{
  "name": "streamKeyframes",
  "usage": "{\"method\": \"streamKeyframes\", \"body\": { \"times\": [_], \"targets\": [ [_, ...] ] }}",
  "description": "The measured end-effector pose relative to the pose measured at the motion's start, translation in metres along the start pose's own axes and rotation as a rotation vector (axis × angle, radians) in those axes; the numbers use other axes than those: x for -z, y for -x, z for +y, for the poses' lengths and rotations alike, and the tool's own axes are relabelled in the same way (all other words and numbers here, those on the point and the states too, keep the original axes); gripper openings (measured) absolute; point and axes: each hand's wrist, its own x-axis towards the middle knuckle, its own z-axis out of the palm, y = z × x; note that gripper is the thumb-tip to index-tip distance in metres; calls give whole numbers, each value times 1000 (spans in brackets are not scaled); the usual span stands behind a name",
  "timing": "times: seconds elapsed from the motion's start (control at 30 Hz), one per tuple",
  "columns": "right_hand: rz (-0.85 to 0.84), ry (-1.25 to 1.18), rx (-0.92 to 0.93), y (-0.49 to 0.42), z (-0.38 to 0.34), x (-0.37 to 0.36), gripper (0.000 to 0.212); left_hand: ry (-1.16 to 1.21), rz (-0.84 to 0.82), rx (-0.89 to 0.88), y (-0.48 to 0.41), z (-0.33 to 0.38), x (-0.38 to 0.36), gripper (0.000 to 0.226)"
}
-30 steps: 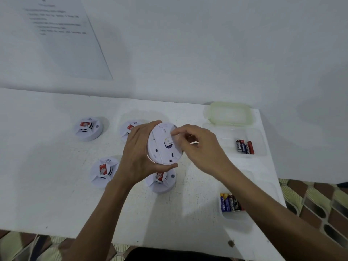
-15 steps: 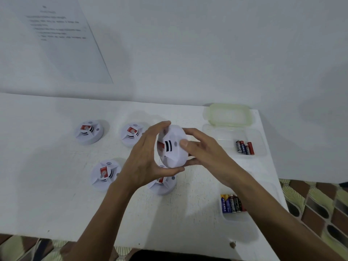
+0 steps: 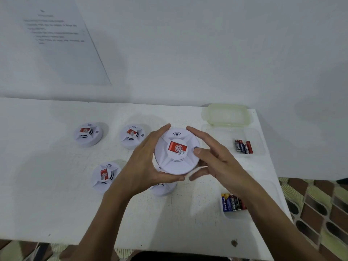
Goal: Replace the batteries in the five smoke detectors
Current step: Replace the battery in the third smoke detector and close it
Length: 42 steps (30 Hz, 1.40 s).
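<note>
Matt white plastic smoke detector (image 3: 177, 151) with glossy red sticker (image 3: 178, 147); translucent plastic tub (image 3: 226, 114).

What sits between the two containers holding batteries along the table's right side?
In the head view, only the right hand and forearm cross between the far container and near container.

White bench (image 3: 47, 204) is standing against a white wall (image 3: 207, 53). Printed sheet (image 3: 62, 44) is hanging on the wall above the bench's far left; text too blurred to read. Translucent greenish lid (image 3: 226, 115) is lying at the bench's far right corner. Small dark speck (image 3: 234, 243) is sitting near the bench's front edge. Patterned brown-and-green floor (image 3: 320, 213) is showing right of the bench.
</note>
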Motion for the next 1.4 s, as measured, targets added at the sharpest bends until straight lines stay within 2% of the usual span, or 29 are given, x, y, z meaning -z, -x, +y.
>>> {"method": "streamKeyframes", "body": {
  "times": [0.07, 0.2, 0.47, 0.83, 1.4],
  "targets": [
    [10, 78, -5, 4, -1, -2, 47, 55, -58, 42, 4, -4, -1, 79],
    [35, 44, 17, 11, 0, -7, 48, 76, -106, 66, 7, -1, 4, 93],
    [101, 23, 39, 13, 8, -11, 45, 196, -152, 124, 10, 11, 12, 99],
    [173, 39, 51, 14, 13, -13, 46, 220, -139, 118, 11, 9, 4, 95],
    [189, 37, 32, 15, 14, -13, 44, 223, -130, 123, 12, 7, 0, 93]
  ]
}}
